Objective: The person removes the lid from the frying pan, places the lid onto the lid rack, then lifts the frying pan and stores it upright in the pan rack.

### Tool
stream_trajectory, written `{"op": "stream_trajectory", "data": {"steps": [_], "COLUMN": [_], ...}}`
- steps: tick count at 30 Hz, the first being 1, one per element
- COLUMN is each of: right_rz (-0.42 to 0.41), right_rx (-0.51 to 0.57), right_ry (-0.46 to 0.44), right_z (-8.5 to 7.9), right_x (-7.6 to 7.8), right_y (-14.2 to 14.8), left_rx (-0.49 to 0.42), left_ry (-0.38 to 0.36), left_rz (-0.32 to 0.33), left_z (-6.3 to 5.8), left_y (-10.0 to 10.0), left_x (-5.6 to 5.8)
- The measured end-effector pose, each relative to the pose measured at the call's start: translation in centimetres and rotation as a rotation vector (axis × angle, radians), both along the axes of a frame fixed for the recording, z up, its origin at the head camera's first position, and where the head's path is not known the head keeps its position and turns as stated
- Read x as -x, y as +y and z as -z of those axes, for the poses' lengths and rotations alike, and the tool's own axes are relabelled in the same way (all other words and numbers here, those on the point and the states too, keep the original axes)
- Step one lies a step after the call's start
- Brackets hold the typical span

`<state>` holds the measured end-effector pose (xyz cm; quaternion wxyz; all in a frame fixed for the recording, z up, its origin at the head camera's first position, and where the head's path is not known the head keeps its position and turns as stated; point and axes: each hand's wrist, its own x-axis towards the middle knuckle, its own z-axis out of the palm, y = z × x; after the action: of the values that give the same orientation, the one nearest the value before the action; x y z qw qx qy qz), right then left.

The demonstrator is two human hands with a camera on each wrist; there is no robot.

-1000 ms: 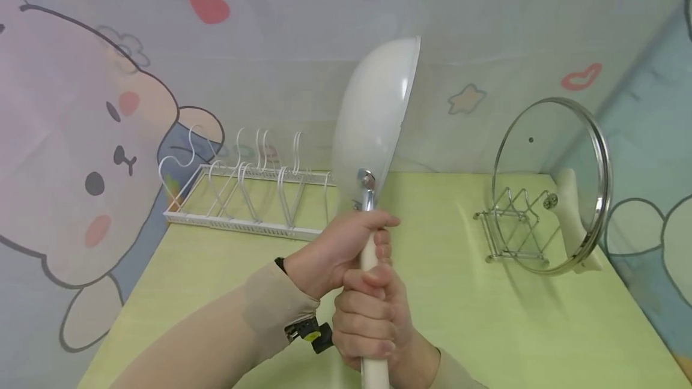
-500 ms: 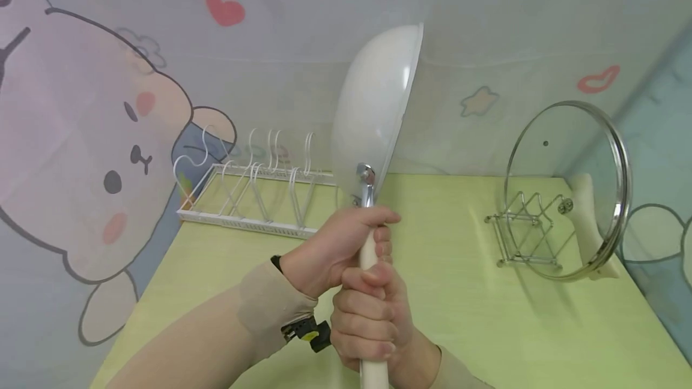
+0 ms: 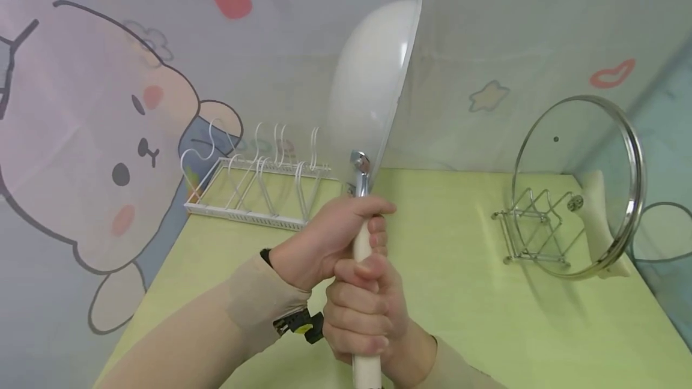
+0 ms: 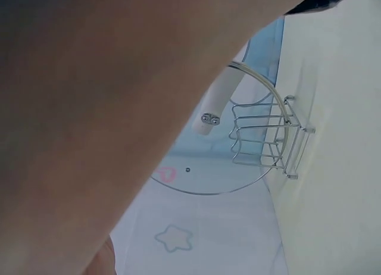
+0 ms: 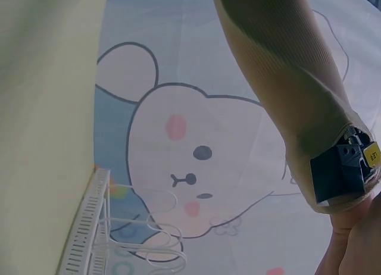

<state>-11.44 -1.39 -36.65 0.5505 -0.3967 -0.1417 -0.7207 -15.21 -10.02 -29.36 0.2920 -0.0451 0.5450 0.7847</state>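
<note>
A white wok is held up on its side in the head view, with its rounded outside toward the left and its rim toward the right. Its cream handle points down toward me. My left hand grips that handle near the metal joint, thumb laid across and fingers curled round it. Just below, my right hand wraps round the lower handle in a fist. The two hands are stacked close together. In the wrist views, forearms fill much of the picture and the wok is out of sight.
At the back left stands a white wire rack, partly behind the wok. On the right, a glass lid with a metal rim and white handle stands upright in a small chrome rack. A printed cloth hangs behind the green table.
The wok has risen slightly in the head view, both hands keeping their grip. The racks, lid and backdrop have shifted rightward as the head camera turned.
</note>
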Motion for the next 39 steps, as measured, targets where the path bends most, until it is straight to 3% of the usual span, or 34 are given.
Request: {"op": "stream_trajectory", "data": {"steps": [13,20,39], "right_rz": [0.010,0.016,0.024], "right_rx": [-0.028,-0.055,-0.093], "right_ry": [0.001,0.004,0.002], "right_z": [-0.4,-0.4,-0.5], "right_x": [0.2,0.4,0.4], "right_y": [-1.4,-1.9,-2.4], "left_rx": [0.037,0.013,-0.009], "left_ry": [0.021,0.009,0.071], "left_rz": [-0.029,-0.048,-0.016], "left_z": [-0.9,-1.1,-1.3], "left_y": [-1.8,-2.5,-3.2], "left_x": [0.0,0.1,0.1]}}
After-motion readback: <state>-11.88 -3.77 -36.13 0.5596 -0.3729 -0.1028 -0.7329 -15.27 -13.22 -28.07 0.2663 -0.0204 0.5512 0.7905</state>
